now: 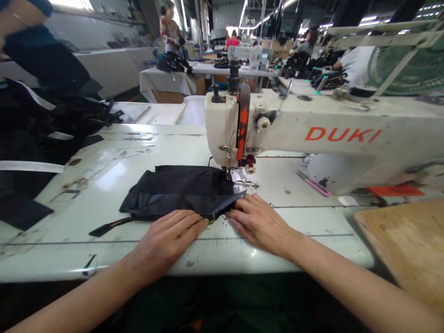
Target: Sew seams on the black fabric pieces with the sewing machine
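- Closest, the person's dark green clothing [222, 300] fills the near side, below the rounded edge of a scuffed, pale green sewing table [312, 231].
- The left hand [169, 240] lies palm down on the near edge of the fabric, fingers side by side; whether its thumb grips anything, I cannot tell.
- The right hand [255, 222], fingers bent, pinches the fabric's near right edge, where a flap lifts in a fold.
- A tan wooden board [402, 249] lies at the near right.
- A black, roughly rectangular fabric piece [176, 187] rests on the table, its right end under the presser foot [228, 175]. A zip with gold-coloured teeth [212, 217] runs along its near edge, and a loose black tail [109, 226] sticks out left.
- To the right lie small thread snips with pink handles [317, 186] and a flat orange strip [395, 190].
- Beyond the fabric stands a cream sewing machine lettered DUKI in orange [287, 120], its arm stretching right.
- On the left is a heap of black fabric with white strips [27, 125]; past it, a co-worker in dark blue [38, 55].
- A green caged fan [409, 69] stands at the far right.
- Farthest, a person in a patterned top [169, 34] stands left of a second, pale sewing machine [246, 55].
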Demonstrator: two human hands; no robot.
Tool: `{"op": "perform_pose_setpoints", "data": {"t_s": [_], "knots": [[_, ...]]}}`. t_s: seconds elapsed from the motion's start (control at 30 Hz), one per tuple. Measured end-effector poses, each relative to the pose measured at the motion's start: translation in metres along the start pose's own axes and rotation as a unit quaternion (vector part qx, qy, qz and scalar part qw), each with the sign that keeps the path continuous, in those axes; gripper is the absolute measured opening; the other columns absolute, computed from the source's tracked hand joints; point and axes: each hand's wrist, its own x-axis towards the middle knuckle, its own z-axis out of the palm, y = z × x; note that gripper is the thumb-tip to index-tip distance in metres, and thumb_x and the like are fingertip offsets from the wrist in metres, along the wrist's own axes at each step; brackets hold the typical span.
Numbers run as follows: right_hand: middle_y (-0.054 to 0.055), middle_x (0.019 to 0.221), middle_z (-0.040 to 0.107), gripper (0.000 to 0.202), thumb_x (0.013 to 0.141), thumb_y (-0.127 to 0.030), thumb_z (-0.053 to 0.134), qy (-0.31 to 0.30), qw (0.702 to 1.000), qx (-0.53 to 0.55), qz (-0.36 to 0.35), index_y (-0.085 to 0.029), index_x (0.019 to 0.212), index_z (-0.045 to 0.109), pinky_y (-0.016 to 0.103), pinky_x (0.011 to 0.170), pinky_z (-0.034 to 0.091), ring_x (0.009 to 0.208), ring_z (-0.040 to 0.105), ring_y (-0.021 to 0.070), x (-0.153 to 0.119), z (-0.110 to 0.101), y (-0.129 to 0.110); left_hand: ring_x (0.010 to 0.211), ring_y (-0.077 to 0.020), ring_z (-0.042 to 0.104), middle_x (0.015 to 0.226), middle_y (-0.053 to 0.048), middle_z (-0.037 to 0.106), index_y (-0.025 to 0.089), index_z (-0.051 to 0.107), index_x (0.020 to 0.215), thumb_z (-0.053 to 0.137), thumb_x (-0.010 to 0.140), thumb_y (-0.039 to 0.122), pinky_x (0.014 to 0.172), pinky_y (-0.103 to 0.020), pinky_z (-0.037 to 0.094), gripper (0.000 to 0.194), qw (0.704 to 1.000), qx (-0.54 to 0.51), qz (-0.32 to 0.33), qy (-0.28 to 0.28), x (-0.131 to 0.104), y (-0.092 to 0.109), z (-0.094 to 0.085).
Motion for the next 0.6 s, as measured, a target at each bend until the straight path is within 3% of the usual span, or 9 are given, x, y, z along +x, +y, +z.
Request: {"op": "perform_pose_setpoints", "data": {"t_s": [0.17,0.3,0.43,0.6], "knots": [[0.008,0.098,0.061,0.021,0.096,-0.019,0.047,0.022,0.999,-0.002,-0.028,-0.018,0.108,0.065,0.036,0.079,0.04,0.094,0.051,0.0219,0.002,0.002,0.003,0.096,-0.0206,0.062,0.103,-0.009,0.067,0.014,0.062,0.111,0.038,0.101,0.014,0.088,-0.035,0.052,0.026,0.999,0.005,-0.019,-0.032,0.004,0.001,-0.002],[0.009,0.102,0.063,0.022,0.097,-0.019,0.046,0.031,0.999,0.009,-0.039,-0.017,0.109,0.064,0.036,0.084,0.042,0.099,0.052,0.0222,0.001,0.003,0.003,0.094,-0.0224,0.062,0.106,-0.011,0.065,0.012,0.06,0.113,0.037,0.098,0.009,0.085,-0.037,0.054,0.027,0.993,0.006,-0.008,-0.121,0.017,0.006,-0.01],[0.009,0.101,0.063,0.022,0.097,-0.019,0.045,0.027,0.999,0.005,-0.039,-0.016,0.107,0.065,0.037,0.085,0.043,0.098,0.051,0.0223,0.003,0.003,0.002,0.081,-0.0241,0.061,0.093,-0.009,0.064,0.012,0.061,0.105,0.05,0.086,0.0,0.069,-0.035,0.054,0.025,0.977,0.057,-0.013,-0.206,0.031,0.01,-0.013],[0.008,0.101,0.062,0.018,0.095,-0.019,0.05,0.036,0.999,0.007,-0.033,-0.017,0.105,0.066,0.037,0.084,0.044,0.098,0.052,0.0216,0.003,0.003,0.002,0.073,-0.0208,0.059,0.085,-0.005,0.062,0.014,0.061,0.099,0.048,0.088,0.003,0.059,-0.03,0.048,0.021,0.982,0.073,0.023,-0.172,0.028,-0.001,-0.007]]}}
